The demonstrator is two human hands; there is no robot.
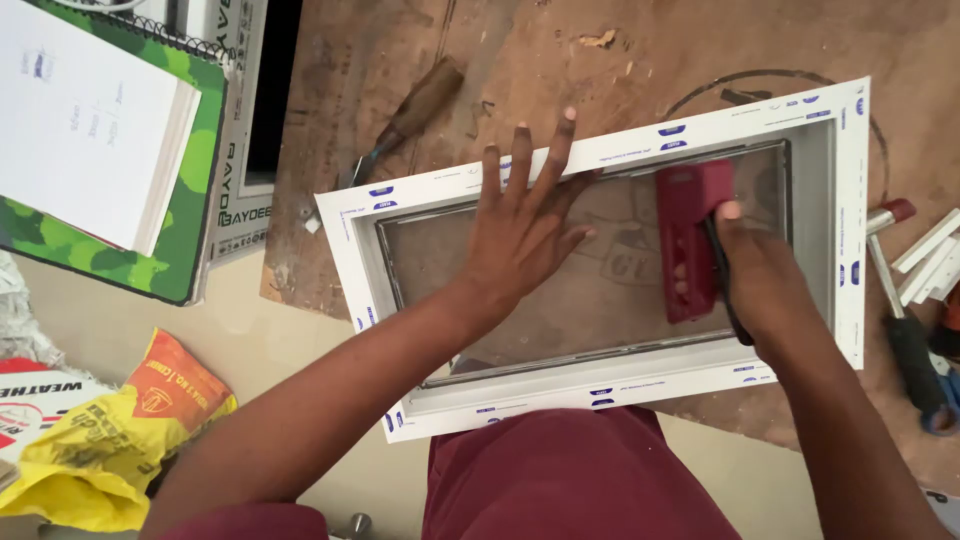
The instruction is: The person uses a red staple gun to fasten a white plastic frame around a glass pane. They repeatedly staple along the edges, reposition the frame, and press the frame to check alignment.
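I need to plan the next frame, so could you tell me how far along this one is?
Done: the glass pane already lies inside the white frame. In hand: the left hand presses flat on the pane while the right hand holds a dark red tool against it. Left: the frame's protective film remains on; whether the pane is fixed cannot be told.

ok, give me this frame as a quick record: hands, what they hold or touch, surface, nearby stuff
view: head camera, looking down
left hand: flat, fingers spread, pressing on the glass pane
right hand: gripping a dark red tool held against the pane
frame: white, rectangular, around the pane, blue marks on its protective film
surface: worn wooden board
nearby: chisel with wooden handle above the frame; screwdriver to the right; green notebook and yellow bag to the left
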